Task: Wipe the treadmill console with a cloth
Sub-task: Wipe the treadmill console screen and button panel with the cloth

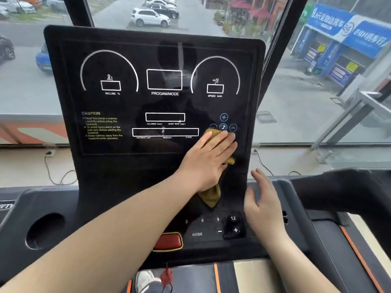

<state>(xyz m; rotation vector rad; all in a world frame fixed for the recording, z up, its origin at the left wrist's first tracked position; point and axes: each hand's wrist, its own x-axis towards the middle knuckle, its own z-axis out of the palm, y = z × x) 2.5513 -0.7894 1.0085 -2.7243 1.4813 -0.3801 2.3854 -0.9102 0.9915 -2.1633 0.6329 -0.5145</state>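
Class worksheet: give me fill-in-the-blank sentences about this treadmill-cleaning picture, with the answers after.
1. The left hand presses the cloth on the console; the right hand holds ____.
2. The label under the centre box reads PROGAM/____.
3. The yellow-rimmed button is ____.
4. Of the number keys, the highest reads ____.
Answers: nothing; MODE; red; 12.

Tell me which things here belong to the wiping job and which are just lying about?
Part of the job: mustard-yellow cloth; black flat treadmill console with white markings; left hand, pressing the cloth onto the console; right hand, open near the console's lower right edge.
Just lying about: red oval button with yellow rim; round black cup holder; white car outside the window.
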